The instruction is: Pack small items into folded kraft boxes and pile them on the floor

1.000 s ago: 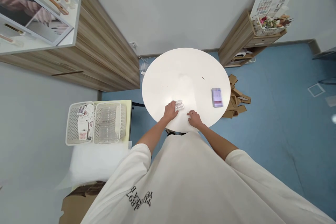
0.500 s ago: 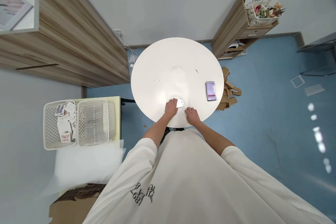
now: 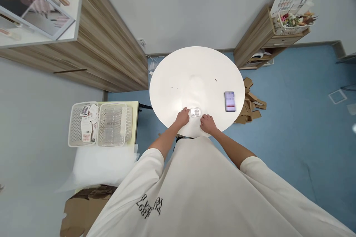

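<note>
A small flat, pale rectangular case (image 3: 195, 112) with greyish shapes on it lies on the round white table (image 3: 191, 63), close to its front edge. Just left of the case rests my left hand (image 3: 182, 117), its fingers partly stretched out toward the near side of the case. On the other side, my right hand (image 3: 208, 123) has its fingers curled together by the case's lower right corner. Whether anything is inside those fingers is hidden.
A phone (image 3: 230, 101) lies on the table's right part, its screen blurred. Two white baskets (image 3: 100, 126) stand on a side table at the left, above plastic sheets (image 3: 102, 164). Cardboard pieces (image 3: 251, 105) lie on the floor. Wooden cabinets (image 3: 116, 37) line the wall.
My left hand has moved off the case, which now shows whole between both hands. My right hand has come closer to it. The whole view has shifted rightward.
</note>
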`<action>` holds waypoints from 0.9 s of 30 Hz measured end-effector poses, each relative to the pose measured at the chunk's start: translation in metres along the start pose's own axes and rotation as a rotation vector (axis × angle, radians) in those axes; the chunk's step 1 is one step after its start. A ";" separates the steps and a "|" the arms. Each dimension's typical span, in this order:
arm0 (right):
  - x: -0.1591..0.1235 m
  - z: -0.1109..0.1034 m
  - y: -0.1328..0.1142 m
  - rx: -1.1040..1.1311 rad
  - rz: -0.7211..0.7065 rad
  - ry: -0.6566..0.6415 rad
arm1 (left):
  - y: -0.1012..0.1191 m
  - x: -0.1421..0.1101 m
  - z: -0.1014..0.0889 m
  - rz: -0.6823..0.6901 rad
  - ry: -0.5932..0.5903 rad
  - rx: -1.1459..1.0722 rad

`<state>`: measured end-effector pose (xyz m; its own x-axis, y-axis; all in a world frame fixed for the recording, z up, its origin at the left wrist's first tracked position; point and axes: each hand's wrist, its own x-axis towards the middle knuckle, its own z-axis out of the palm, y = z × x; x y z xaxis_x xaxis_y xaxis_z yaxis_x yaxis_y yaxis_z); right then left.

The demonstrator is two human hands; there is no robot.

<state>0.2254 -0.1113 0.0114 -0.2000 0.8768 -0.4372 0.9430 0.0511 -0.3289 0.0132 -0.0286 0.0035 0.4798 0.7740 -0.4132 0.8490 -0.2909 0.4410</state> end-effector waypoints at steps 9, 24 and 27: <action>0.059 -0.042 0.011 0.101 0.046 -0.035 | 0.008 -0.008 -0.035 -0.022 0.160 -0.018; 0.103 -0.044 0.023 0.086 0.146 -0.127 | 0.041 -0.008 0.006 0.190 -0.022 0.182; 0.106 -0.045 0.022 0.074 0.146 -0.137 | 0.034 0.006 0.015 0.135 0.011 0.191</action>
<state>0.2367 0.0047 -0.0042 -0.1021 0.7989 -0.5927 0.9433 -0.1113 -0.3126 0.0485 -0.0424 0.0036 0.5901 0.7268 -0.3514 0.8044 -0.4924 0.3325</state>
